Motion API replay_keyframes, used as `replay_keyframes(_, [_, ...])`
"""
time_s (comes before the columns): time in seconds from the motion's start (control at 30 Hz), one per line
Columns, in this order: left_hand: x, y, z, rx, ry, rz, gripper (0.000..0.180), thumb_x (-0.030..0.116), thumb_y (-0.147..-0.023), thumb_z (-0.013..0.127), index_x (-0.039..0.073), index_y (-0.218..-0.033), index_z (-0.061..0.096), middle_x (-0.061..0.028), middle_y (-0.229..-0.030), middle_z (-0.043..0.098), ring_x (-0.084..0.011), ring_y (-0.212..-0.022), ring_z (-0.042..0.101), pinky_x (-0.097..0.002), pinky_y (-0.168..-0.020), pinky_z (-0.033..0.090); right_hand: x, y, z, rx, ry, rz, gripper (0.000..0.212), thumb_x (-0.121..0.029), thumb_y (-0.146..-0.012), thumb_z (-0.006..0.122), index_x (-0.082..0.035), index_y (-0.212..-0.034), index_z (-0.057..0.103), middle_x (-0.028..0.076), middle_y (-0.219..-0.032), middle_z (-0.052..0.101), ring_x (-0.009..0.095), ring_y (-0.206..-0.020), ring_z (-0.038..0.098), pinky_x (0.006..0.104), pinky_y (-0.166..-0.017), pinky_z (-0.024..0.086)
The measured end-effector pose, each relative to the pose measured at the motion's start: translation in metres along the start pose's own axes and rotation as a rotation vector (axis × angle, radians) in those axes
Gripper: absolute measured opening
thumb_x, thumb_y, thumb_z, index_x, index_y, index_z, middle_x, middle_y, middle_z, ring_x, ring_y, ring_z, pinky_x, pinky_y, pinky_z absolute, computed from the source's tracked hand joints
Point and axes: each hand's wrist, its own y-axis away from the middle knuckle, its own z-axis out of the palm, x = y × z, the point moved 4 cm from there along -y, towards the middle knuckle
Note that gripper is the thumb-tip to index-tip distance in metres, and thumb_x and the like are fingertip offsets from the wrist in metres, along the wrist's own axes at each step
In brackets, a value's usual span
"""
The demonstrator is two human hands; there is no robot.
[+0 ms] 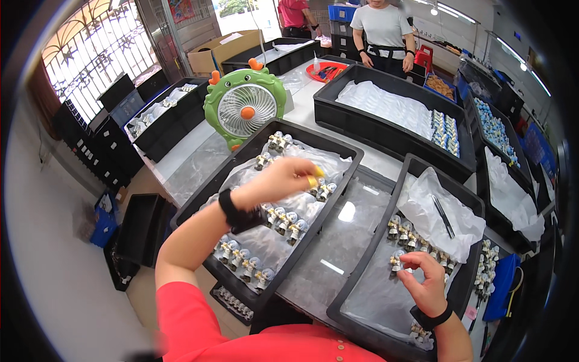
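Observation:
My left hand (pixel 280 180), with yellow coverings on its fingertips, reaches over the left black tray (pixel 356 158). Its thumb and forefinger are nearly together; whatever may be between them cannot be made out. Just below those fingertips stand small figurines (pixel 326 190) with pale blue heads and white bodies. More rows of figurines (pixel 244 263) stand on the tray's plastic sheet. Over the right black tray (pixel 345 300), my right hand (pixel 427 282) pinches one such figurine (pixel 395 261) between thumb and fingers. Beside it is a row of similar figurines (pixel 408 234).
A pen (pixel 443 216) lies on crumpled plastic (pixel 422 196) in the right tray. A green fan (pixel 246 111) stands behind the left tray. Further back is a large black tray (pixel 386 130) with figurines. Two people stand beyond the tables, one in a white shirt (pixel 381 29).

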Motion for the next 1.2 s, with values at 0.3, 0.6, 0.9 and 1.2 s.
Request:
replay_keyframes(0.3, [0.160, 0.126, 0.089, -0.628, 0.675, 0.680, 0.024, 0.012, -0.084, 0.066, -0.004, -0.101, 0.059, -0.0154, -0.098, 0.061, -0.0255, -0.090, 0.062, -0.0324, -0.078, 0.049, 0.014, 0.004, 0.003, -0.024, 0.011, 0.035, 0.020, -0.006, -0.076, 0.069, 0.000, -0.096, 0.065, 0.011, -0.085, 0.065, 0.017, -0.073, 0.064, 0.0274, -0.067, 0.050])
replay_keyframes(0.6, [0.188, 0.154, 0.120, -0.748, 1.011, 0.770, 0.038, 0.024, -0.084, 0.070, -0.007, -0.104, 0.063, -0.0179, -0.103, 0.062, -0.0283, -0.091, 0.061, -0.0346, -0.080, 0.049, 0.023, 0.007, 0.004, -0.030, -0.060, 0.078, 0.019, -0.008, -0.080, 0.068, 0.001, -0.096, 0.066, 0.009, -0.085, 0.066, 0.014, -0.073, 0.064, 0.0259, -0.066, 0.049])
replay_keyframes(0.9, [0.190, 0.159, 0.142, -0.820, 1.089, 0.762, 0.036, 0.024, -0.083, 0.071, -0.004, -0.105, 0.064, -0.0169, -0.106, 0.062, -0.0274, -0.095, 0.060, -0.0361, -0.082, 0.047, 0.027, 0.010, 0.013, -0.080, -0.080, 0.062, 0.020, -0.009, -0.080, 0.068, 0.001, -0.098, 0.066, 0.009, -0.086, 0.067, 0.014, -0.076, 0.065, 0.0260, -0.068, 0.050])
replay_keyframes(1.2, [0.197, 0.162, 0.139, -0.765, 1.152, 0.821, 0.040, 0.026, -0.083, 0.070, -0.005, -0.107, 0.062, -0.0174, -0.107, 0.061, -0.0285, -0.098, 0.060, -0.0370, -0.085, 0.046, 0.028, 0.009, 0.013, -0.090, -0.072, 0.076, 0.020, -0.008, -0.080, 0.068, 0.001, -0.098, 0.066, 0.009, -0.086, 0.067, 0.014, -0.076, 0.065, 0.0256, -0.069, 0.051])
